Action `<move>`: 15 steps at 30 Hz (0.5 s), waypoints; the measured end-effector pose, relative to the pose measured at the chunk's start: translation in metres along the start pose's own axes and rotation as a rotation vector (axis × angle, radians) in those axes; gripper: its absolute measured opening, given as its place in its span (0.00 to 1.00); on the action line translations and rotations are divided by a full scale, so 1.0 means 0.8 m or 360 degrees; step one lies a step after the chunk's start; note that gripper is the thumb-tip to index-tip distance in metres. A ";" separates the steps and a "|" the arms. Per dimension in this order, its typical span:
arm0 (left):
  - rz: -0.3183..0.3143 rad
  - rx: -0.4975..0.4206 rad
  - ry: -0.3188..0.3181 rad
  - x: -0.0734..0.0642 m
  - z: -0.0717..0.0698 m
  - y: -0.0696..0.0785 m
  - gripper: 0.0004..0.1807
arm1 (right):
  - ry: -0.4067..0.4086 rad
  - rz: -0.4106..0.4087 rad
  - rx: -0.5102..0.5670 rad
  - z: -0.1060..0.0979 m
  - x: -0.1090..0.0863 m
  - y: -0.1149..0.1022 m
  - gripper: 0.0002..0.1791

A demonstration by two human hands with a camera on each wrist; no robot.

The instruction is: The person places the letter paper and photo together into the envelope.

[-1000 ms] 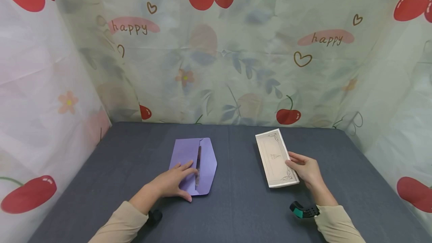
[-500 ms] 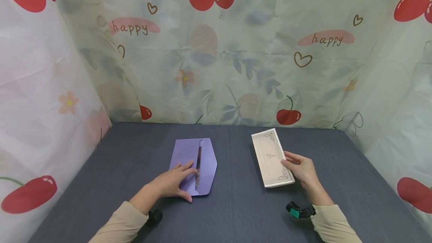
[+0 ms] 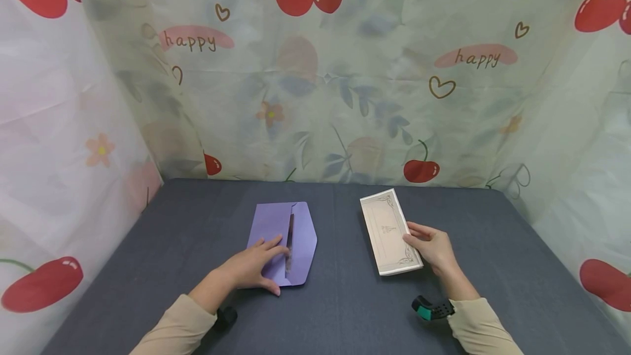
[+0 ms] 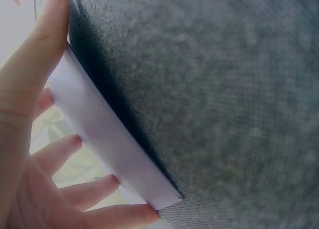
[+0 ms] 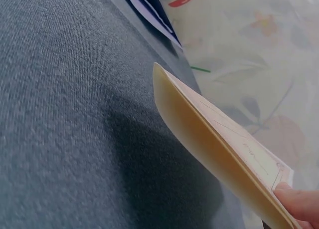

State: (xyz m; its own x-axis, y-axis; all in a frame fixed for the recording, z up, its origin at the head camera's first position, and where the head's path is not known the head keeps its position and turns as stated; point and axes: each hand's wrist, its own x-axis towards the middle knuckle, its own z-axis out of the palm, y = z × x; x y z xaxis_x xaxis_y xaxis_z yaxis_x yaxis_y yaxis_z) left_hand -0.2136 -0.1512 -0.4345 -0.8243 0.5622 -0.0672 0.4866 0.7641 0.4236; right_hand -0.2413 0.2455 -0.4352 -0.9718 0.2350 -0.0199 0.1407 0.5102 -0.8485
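Observation:
A purple envelope [image 3: 268, 223] lies on the dark table with its flap unfolded to the right and a slit showing along its mouth. My left hand [image 3: 251, 264] rests on its near part, fingers spread; one fingertip reaches the mouth and the thumb is at the near edge. The left wrist view shows the fingertips touching the envelope [image 4: 104, 134]. My right hand [image 3: 434, 245] pinches a folded cream card [image 3: 386, 223] by its right edge, thumb on top. Ornate corners and a small central emblem decorate the card, which is tilted above the table, casting a shadow in the right wrist view.
Dark grey cloth covers the table [image 3: 335, 316]. Curtains [image 3: 325, 97] printed with cherries, hearts and "happy" hang behind and at both sides. A black and teal band [image 3: 432, 308] is on the right wrist, and a dark device [image 3: 225, 318] is at the left wrist.
My right hand has carried the card a little to the left, toward the envelope. The left hand and the envelope have stayed in place.

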 end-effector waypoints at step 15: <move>-0.0009 0.0001 -0.0001 0.000 -0.001 0.001 0.38 | 0.0003 -0.0122 0.0011 0.030 0.039 0.044 0.26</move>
State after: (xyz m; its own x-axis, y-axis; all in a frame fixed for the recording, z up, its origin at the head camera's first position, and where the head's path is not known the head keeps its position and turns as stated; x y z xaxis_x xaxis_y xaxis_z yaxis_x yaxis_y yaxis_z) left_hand -0.2133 -0.1508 -0.4338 -0.8268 0.5582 -0.0699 0.4823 0.7673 0.4228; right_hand -0.2712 0.2507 -0.4788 -0.9794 0.1966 0.0463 0.0644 0.5211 -0.8511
